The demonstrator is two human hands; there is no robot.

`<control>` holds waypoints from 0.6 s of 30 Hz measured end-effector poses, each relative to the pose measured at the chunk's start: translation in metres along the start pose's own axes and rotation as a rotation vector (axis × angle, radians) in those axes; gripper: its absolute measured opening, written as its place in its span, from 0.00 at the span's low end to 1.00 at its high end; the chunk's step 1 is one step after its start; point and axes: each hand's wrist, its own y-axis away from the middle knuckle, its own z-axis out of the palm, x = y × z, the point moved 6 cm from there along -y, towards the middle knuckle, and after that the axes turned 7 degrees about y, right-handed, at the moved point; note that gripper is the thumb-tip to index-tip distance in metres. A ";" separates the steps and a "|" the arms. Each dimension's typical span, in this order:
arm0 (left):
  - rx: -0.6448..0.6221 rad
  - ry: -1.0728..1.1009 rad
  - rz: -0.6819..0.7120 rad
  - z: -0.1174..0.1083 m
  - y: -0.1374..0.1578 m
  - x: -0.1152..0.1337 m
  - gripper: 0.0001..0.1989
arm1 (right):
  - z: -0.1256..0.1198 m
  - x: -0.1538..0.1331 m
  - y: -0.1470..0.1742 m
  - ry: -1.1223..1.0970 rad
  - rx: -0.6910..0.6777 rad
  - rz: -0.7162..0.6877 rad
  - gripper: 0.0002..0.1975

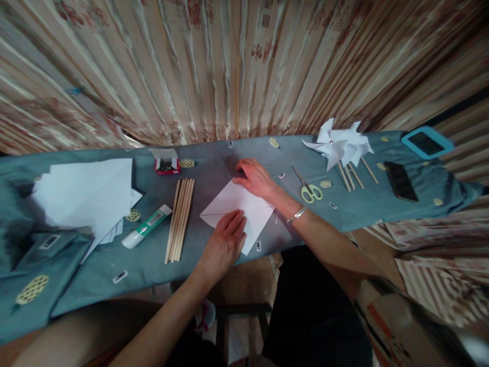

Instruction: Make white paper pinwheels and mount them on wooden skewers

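Observation:
A white square of paper (254, 224) lies turned like a diamond on the cloth-covered table, with a slit running inward from its left corner and another line near its right corner. My left hand (226, 238) rests on the paper's lower left part, fingers laid on the sheet. At the far corner is my right hand (256, 178), wearing a bracelet (297, 214) on the wrist; its thumb and fingers are apart and touch the paper there. Green-handled scissors (308, 189) lie with blades parted to the right of the paper.
On the left are a stack of white paper (91, 188), a glue stick (147, 227), several wooden sticks (179, 221) and a small red box (167, 165) of dark bits. To the right lie paper pinwheels (340, 145) on sticks, a phone (400, 181) and a blue-framed device (428, 141). A curtain (214, 66) hangs behind.

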 end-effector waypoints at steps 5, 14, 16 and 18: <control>0.014 -0.065 0.027 0.000 0.000 0.002 0.15 | 0.001 0.003 -0.004 -0.011 0.021 0.016 0.11; 0.047 -0.085 0.051 -0.003 -0.001 0.004 0.15 | 0.005 0.007 -0.009 -0.059 0.059 0.063 0.09; 0.047 -0.088 0.052 -0.002 0.000 0.004 0.15 | 0.004 0.010 -0.012 -0.129 0.070 0.103 0.08; 0.041 -0.077 0.041 -0.001 0.001 0.002 0.16 | 0.001 0.016 -0.012 -0.243 0.067 0.174 0.06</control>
